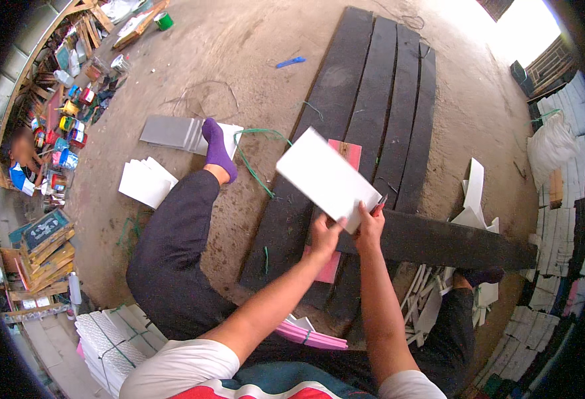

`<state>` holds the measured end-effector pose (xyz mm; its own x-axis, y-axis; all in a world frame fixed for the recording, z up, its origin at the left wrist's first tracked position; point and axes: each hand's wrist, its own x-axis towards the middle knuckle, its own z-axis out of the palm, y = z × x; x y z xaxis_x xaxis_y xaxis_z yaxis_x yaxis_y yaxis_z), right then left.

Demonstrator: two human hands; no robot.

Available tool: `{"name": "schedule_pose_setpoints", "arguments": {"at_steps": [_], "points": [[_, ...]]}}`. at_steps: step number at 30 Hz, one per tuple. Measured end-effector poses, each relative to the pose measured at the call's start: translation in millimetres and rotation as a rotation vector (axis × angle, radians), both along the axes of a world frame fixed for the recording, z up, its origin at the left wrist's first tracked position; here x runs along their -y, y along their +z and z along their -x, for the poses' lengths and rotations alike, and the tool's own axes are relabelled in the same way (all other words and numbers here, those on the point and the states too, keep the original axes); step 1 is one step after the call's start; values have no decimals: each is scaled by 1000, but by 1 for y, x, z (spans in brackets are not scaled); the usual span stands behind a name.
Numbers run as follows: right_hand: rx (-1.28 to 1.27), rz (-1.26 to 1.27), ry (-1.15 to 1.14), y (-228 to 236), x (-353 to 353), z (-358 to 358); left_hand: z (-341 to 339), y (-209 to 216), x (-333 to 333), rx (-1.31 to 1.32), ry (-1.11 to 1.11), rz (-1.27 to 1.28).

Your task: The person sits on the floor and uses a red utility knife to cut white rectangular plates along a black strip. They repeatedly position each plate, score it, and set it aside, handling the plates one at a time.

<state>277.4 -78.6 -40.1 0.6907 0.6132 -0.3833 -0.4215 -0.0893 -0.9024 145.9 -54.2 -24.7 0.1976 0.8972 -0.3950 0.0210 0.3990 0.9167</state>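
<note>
A white rectangular sheet, possibly a stack of sheets, is held tilted above the dark boards. My left hand grips its near edge with closed fingers. At its near right corner, my right hand is closed on the sheet. A small tool with a red part and a dark tip pokes out at the right hand's fingers; its kind is unclear. Beneath the sheet lies a pink board, partly hidden. It rests on the long black planks, and a shorter black plank lies across them at the right.
White sheets and a grey stack lie left, by my purple-socked foot. Green cord loops beside the planks. White scraps lie right. Bundled stacks stand lower left. Another person sits far left among paint cans.
</note>
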Motion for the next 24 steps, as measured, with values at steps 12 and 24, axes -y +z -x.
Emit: {"name": "schedule_pose_setpoints", "arguments": {"at_steps": [12,24], "points": [[274,428,372,-49,101,-99,71,-113,30,-511,-30,-261],[787,864,326,-19,95,-78,62,-105,31,-697,-156,-310]]}}
